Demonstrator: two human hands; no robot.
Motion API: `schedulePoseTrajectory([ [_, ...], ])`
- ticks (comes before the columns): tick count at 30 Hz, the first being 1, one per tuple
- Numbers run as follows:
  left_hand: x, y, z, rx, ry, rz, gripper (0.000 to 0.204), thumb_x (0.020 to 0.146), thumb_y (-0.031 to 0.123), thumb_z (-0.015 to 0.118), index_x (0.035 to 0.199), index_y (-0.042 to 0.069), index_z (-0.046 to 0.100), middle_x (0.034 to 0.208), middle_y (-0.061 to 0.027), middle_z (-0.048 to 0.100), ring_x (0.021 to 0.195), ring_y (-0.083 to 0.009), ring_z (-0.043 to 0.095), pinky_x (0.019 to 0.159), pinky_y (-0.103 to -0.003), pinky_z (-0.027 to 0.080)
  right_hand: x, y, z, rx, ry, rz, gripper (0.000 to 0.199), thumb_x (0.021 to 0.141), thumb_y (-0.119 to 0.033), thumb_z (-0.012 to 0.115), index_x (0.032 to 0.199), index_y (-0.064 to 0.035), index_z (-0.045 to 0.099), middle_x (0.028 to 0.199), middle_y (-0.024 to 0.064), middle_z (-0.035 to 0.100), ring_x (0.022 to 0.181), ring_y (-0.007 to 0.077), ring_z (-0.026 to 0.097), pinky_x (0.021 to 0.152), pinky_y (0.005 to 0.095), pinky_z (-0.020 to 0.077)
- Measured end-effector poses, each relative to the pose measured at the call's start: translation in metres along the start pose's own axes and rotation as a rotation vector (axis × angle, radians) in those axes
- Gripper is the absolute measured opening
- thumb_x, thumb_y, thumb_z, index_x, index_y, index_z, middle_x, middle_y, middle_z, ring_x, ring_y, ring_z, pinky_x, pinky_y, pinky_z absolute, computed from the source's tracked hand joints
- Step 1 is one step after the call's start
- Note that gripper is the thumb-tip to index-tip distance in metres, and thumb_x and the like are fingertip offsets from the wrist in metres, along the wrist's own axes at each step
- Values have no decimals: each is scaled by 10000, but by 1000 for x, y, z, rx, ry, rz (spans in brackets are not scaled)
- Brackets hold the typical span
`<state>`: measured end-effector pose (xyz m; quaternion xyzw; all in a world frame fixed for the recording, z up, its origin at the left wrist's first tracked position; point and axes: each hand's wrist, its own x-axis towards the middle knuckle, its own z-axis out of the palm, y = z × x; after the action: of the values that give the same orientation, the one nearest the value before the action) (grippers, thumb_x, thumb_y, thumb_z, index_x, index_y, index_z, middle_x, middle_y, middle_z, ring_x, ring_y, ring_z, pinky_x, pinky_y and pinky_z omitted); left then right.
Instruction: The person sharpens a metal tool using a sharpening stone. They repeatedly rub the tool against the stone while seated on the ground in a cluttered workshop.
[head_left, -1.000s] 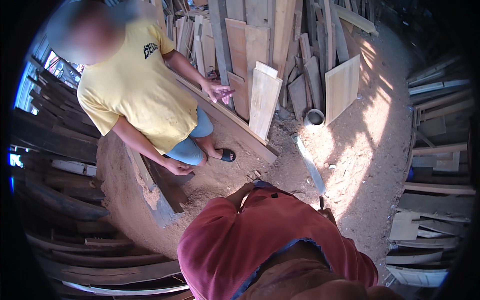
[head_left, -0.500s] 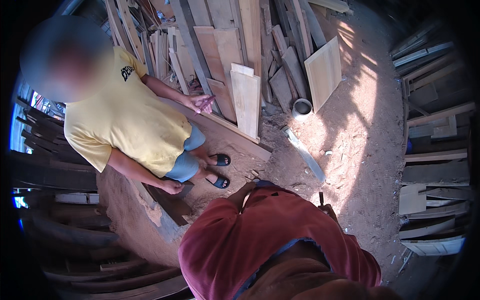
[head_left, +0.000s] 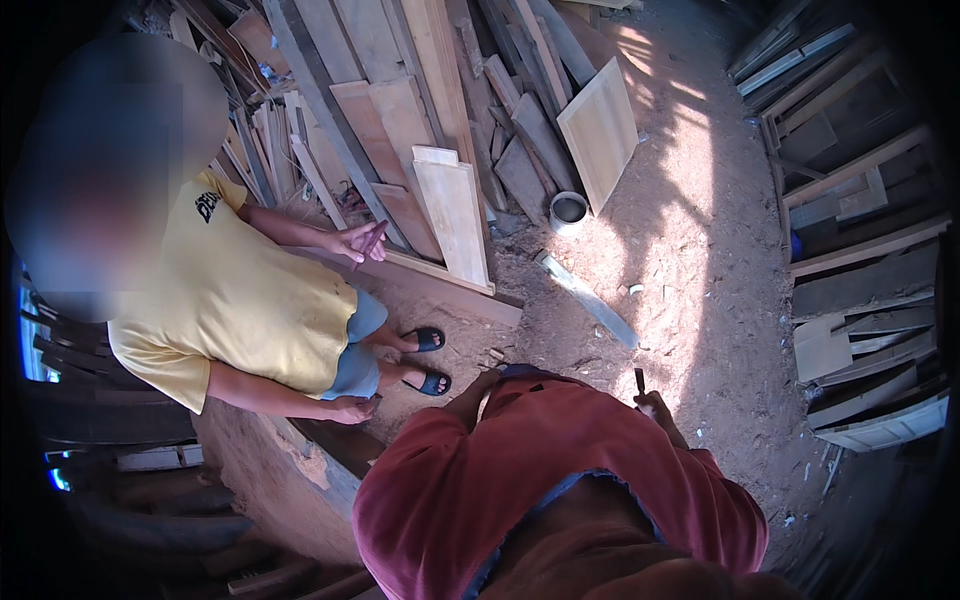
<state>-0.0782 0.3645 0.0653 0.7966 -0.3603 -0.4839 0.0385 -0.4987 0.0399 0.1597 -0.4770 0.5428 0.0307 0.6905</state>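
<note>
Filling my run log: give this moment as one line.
right hand: holds thin dark tool | left hand: at chest, grip unclear | co-worker: opposite, by planks

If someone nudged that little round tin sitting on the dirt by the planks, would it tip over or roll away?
The tin looks short, wide and upright, so it would probably slide rather than tip. The loose sandy ground would likely drag on it. It seems light; its contents are unclear.

A second person stands at the left, with one hand on the long beam that runs across before the wearer. Behind this beam many planks lean together, and a short board stands on the beam against them. To the right of the planks a small pot sits on the ground, with a flat strip of wood lying near before it, and the wearer's right hand is low, right of centre.
</note>
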Motion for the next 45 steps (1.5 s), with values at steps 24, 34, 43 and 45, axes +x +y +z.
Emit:
schedulePoseTrajectory([
  [24,-22,2,3,-377,106,-82,517,896,435,600,1241,67,716,1324,-207,686,1162,-339,696,930,-497,550,-15,-604,52,-79,-22,-922,186,924,-25,554,1109,5,549,818,84,593,607,219,616,542,370,527],
  [34,6,-5,-10,-152,-60,-90,486,880,415,631,1202,67,737,1279,-201,708,1150,-324,704,909,-490,558,88,-398,70,-276,-14,-513,314,960,-90,613,1248,23,561,832,75,623,612,177,617,553,335,564],
  [43,29,-19,-56,-616,314,92,328,707,399,770,817,91,784,769,-121,748,745,-238,736,701,-429,574,134,-127,31,-851,-68,95,418,900,-245,764,1081,127,699,916,215,761,836,278,759,678,429,569],
  [45,34,-10,-56,-536,321,40,285,724,374,750,701,90,758,602,-77,681,591,-192,672,599,-421,548,108,-159,43,-935,22,164,564,848,-447,813,1047,76,747,952,206,767,862,243,748,753,403,567],
])
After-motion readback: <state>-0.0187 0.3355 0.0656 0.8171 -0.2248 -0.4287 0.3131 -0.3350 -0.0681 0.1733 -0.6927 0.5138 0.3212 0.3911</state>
